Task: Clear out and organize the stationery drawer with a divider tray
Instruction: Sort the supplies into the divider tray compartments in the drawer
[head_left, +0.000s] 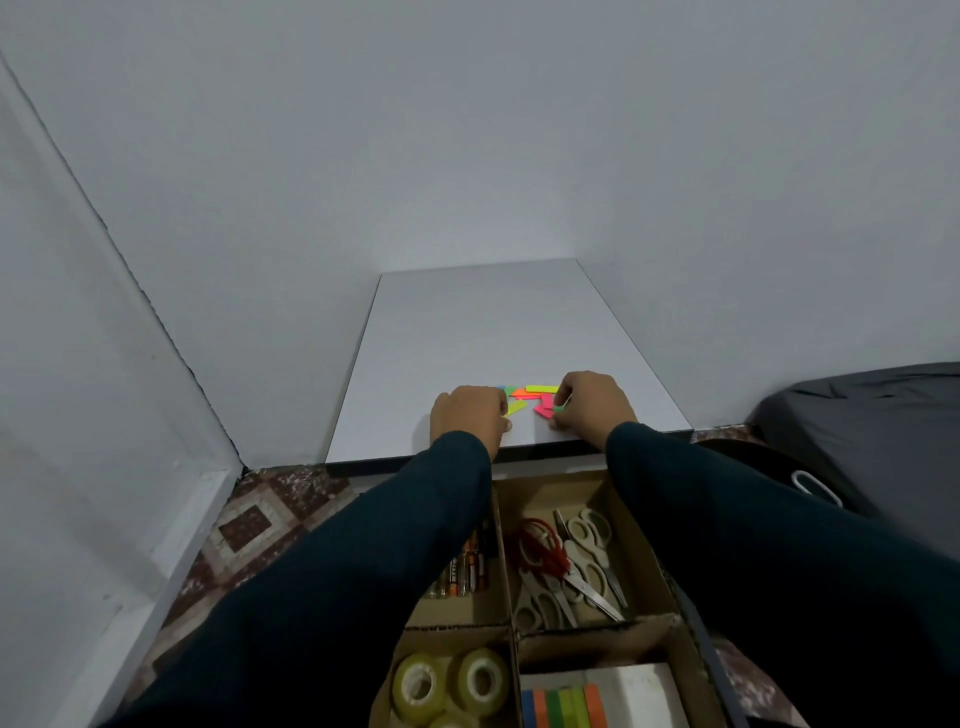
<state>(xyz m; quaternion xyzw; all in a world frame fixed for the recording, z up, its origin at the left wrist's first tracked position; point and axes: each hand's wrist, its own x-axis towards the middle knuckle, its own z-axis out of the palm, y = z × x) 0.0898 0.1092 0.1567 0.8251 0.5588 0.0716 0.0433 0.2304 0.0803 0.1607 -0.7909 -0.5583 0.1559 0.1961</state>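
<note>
Several neon sticky flags (530, 396) in yellow, orange, pink and green lie scattered on the white tabletop (488, 332) near its front edge. My left hand (467, 415) rests with curled fingers at their left side, its fingertips on a yellow-green flag. My right hand (592, 405) is at their right side and pinches a small green flag beside the pink ones. Below the table stands a cardboard divider tray (506, 566). Its compartments hold scissors (571, 566), batteries (465, 569), tape rolls (447, 686) and a strip of coloured flags (563, 706).
White walls close in behind and to the left of the table. A patterned tile floor (249, 525) shows at the lower left. A dark bed or cushion (857, 415) lies at the right, with a black bag and white handle (815, 486) next to it.
</note>
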